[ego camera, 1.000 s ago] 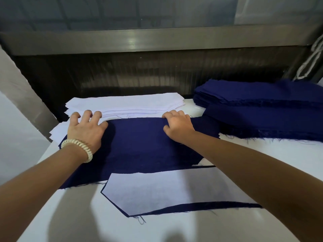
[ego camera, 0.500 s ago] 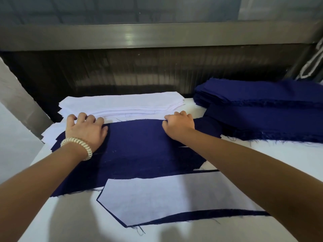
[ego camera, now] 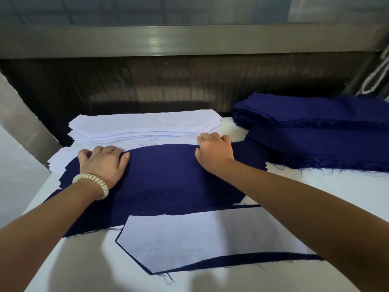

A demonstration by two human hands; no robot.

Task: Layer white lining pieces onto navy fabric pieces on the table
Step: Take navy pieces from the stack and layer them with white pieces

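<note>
left hand (ego camera: pixel 103 163): lies on the left end of the navy fabric piece (ego camera: pixel 172 180). The fingers are bent over its far edge with the tips tucked out of sight, and the thumb is stretched flat on the cloth towards the right. It grips that edge.
right hand (ego camera: pixel 214 152): at the same far edge, further right. The fingers are curled down and the thumb is on the near side, pinching the cloth.
bracelet (ego camera: pixel 94 183): a pale coiled band round the left wrist.
navy fabric piece: spread across the middle of the frame on the white desk (ego camera: pixel 336 186). Its far edge rises in a shallow arch between the two hands (lifted, or only bent by the wide lens, I cannot tell). Its right end reaches the foot of the navy stack (ego camera: pixel 315 127).
white lining stack (ego camera: pixel 145 125): just beyond the hands, upper middle of the frame, a neat flat pile.
navy stack: right side of the frame, a thick pile with frayed edges.
white lining piece (ego camera: pixel 200 241): lower middle of the frame, lying flat on a second navy piece (ego camera: pixel 263 258). That piece's dark border shows along the near side and round the left point. Its far edge meets the near edge of the gripped cloth.
metal rail (ego camera: pixel 189 41): a grey bar across the top of the frame, with a dark ribbed panel below it.
</note>
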